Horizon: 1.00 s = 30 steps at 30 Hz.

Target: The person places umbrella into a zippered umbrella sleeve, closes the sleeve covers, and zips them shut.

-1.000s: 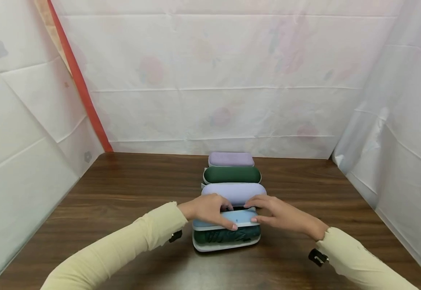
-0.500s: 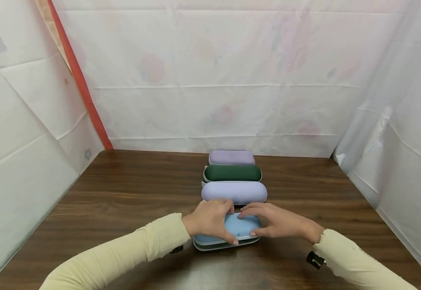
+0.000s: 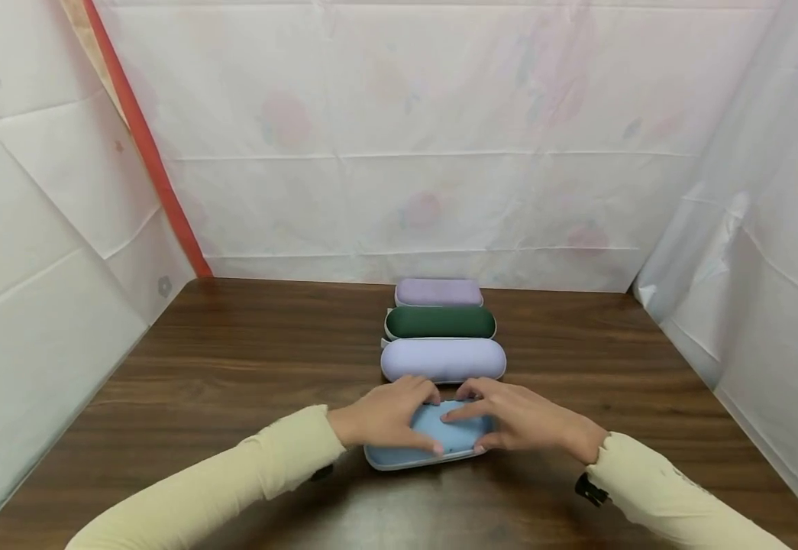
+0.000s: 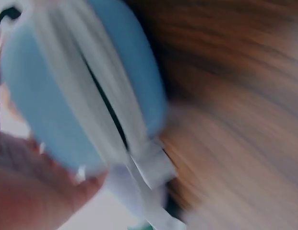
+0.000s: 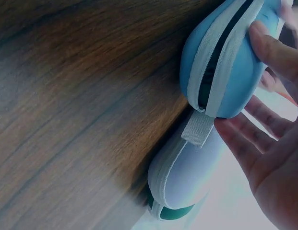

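A light blue hard zip case (image 3: 433,424) lies on the table, its lid down over its base. My left hand (image 3: 388,412) holds the lid from the left, thumb at the front edge and fingers over the back. On the case's right part, my right hand (image 3: 529,420) grips the lid with its thumb at the front and fingers spread over the top and back. In the right wrist view, a narrow gap runs between the pale zip bands, and something dark green (image 5: 205,93) shows inside. A grey fabric tab (image 5: 198,128) sticks out at the case's end. The left wrist view is blurred.
Behind the blue case, a lavender case (image 3: 443,359), a dark green case (image 3: 440,322) and a purple case (image 3: 438,292) lie in a row. The wooden table (image 3: 254,336) is bordered by white sheets at the back and sides.
The blue case's lid has come down over its base, hiding the dark green contents in the head view. Both hands have followed the lid down, fingers shifting slightly on it.
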Tool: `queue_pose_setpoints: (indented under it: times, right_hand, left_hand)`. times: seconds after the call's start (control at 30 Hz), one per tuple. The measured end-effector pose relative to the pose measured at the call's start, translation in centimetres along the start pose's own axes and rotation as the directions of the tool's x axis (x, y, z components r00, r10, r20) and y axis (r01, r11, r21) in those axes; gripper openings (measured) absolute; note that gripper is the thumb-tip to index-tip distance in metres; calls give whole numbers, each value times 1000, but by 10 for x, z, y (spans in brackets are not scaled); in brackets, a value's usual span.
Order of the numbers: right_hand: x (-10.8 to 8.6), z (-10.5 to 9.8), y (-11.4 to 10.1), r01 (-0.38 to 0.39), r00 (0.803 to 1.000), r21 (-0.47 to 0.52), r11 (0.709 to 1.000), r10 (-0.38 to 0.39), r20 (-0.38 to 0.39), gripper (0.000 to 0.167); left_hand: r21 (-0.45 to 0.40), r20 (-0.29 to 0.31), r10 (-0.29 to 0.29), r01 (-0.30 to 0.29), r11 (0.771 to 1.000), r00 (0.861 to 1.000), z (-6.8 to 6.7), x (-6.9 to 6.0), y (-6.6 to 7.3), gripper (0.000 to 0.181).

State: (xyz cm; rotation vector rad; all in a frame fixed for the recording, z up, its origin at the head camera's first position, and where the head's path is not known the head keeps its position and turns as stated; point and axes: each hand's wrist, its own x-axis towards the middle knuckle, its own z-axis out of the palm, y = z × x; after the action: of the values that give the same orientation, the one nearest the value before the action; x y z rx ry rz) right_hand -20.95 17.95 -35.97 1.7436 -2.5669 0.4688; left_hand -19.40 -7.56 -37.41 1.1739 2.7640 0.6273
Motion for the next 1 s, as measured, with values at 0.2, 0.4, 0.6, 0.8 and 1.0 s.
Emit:
queue_pose_setpoints:
  times: [0.2, 0.4, 0.6, 0.8, 1.0]
  right_hand:
    - [-2, 0, -1, -35, 999, 0, 999, 35, 15, 49]
    - [-2, 0, -2, -49, 999, 3, 999, 49, 7, 49]
    - [-1, 1, -2, -58, 998, 14, 998, 58, 14, 49]
    - [5, -2, -7, -103, 994, 24, 994, 103, 24, 44]
    - [22, -3, -12, -58, 998, 38, 998, 59, -10, 42]
  left_hand:
    - [-348, 133, 19, 29, 937, 991, -18, -22, -35, 28]
    - [-354, 163, 47, 14, 935, 986, -25, -33, -51, 33]
    - [-330, 157, 51, 4, 944, 986, -29, -40, -59, 20]
    - [-317, 160, 54, -1, 948, 986, -29, -45, -64, 11]
    - [-220, 129, 48, -19, 975, 990, -30, -47, -60, 11]
